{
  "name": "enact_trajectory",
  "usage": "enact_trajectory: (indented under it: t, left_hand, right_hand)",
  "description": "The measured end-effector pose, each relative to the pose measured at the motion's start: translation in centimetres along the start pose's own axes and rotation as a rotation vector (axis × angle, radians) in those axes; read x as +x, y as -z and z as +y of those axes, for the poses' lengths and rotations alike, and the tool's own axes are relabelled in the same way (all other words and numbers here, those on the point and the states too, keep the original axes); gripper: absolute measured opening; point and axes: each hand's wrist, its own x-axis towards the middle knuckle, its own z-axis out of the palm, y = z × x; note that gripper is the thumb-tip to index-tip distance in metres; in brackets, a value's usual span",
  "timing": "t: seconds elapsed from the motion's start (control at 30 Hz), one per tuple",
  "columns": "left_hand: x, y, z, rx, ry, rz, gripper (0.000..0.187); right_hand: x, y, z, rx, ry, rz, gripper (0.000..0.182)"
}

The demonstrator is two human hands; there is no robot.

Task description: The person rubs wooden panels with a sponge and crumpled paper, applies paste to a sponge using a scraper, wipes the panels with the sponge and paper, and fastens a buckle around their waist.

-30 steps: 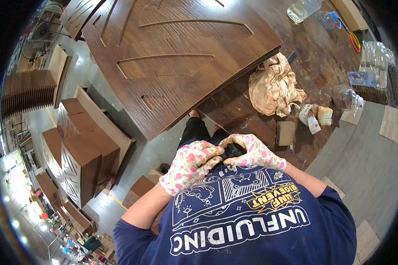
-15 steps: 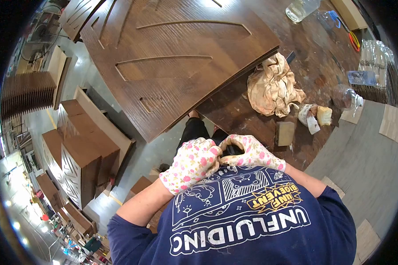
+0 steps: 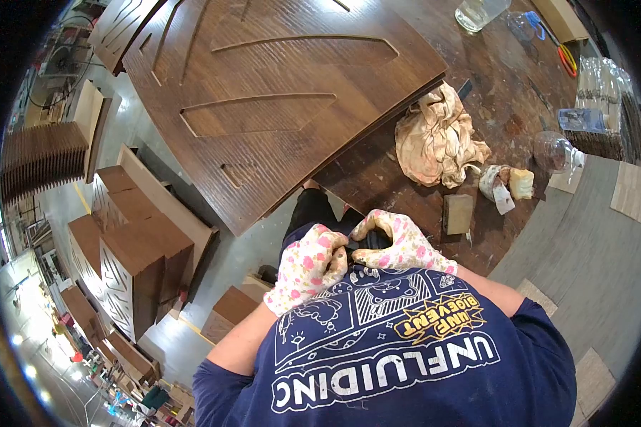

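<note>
Both my hands wear white floral gloves with stained fingertips and meet at my waist, just beyond the hem of my navy printed T-shirt [image 3: 384, 356]. My left hand [image 3: 308, 270] is closed, its fingers curled in and the fingertips close together. Opposite it, my right hand [image 3: 404, 243] bends round in a C shape, thumb and forefinger at a black thing [image 3: 372, 240] that may be part of my clothing. A small gap separates the two sets of fingertips. What they pinch is too small or hidden to make out. My black trousers [image 3: 312, 212] show beyond.
A brown grooved panel [image 3: 278, 78] lies on the worktable [image 3: 506, 85], overhanging its edge. Beside it are a crumpled cloth [image 3: 440, 139], a block [image 3: 458, 215], a stained roll [image 3: 493, 186], scissors [image 3: 567, 60] and clear bottles [image 3: 557, 151]. Brown panel stacks [image 3: 142, 249] stand at left.
My hands have drawn slightly apart from a touching position. The left hand has turned so its thumb side and fingertips show. The view has shifted a little.
</note>
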Motion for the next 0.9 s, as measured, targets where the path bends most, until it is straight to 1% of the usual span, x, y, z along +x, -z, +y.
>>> enact_trajectory:
  t: [0.07,0.1,0.2,0.23,0.33,0.43,0.57,0.67,0.77,0.87,0.9]
  left_hand:
    - [0.9,1.2,-0.1,-0.004,-0.07,-0.15,0.027]
    - [1.0,1.6,0.1,0.038,-0.092,-0.208,0.031]
    - [1.4,2.3,-0.3,0.135,-0.228,-0.269,0.031]
    - [1.7,2.3,-0.1,0.165,-0.264,-0.255,0.034]
    - [1.0,1.2,-0.4,0.274,-0.271,-0.165,0.032]
    - [0.6,0.9,-0.5,0.225,-0.238,-0.106,0.031]
    - [-0.2,0.3,-0.4,0.214,-0.121,-0.107,0.021]
    - [0.3,0.9,0.0,0.195,-0.124,-0.165,0.016]
    - [0.0,0.5,-0.5,0.099,-0.109,-0.09,0.008]
    - [0.5,0.6,-0.3,0.201,-0.18,-0.077,0.002]
    - [0.5,0.6,-0.3,0.176,-0.16,-0.09,0.003]
  right_hand:
    - [-0.1,0.1,0.1,-0.003,-0.022,-0.014,0.028]
    - [0.0,0.0,0.1,-0.001,-0.015,-0.017,0.027]
    - [0.1,-0.1,0.3,0.012,0.008,-0.016,0.027]
    - [0.1,-0.1,0.4,0.018,0.014,-0.014,0.027]
    - [-0.1,-0.3,0.3,0.063,0.002,-0.005,0.027]
    - [-0.3,-0.2,0.0,0.07,-0.016,0.007,0.028]
    - [-0.2,-0.2,-0.4,0.075,-0.07,-0.012,0.03]
    - [0.2,0.2,0.4,0.031,0.009,-0.083,0.031]
    - [0.6,0.0,-0.2,0.024,-0.015,-0.151,0.036]
    - [0.5,-0.5,-1.0,0.125,-0.059,-0.12,0.043]
    - [0.4,-0.3,-1.1,0.111,-0.081,-0.128,0.044]
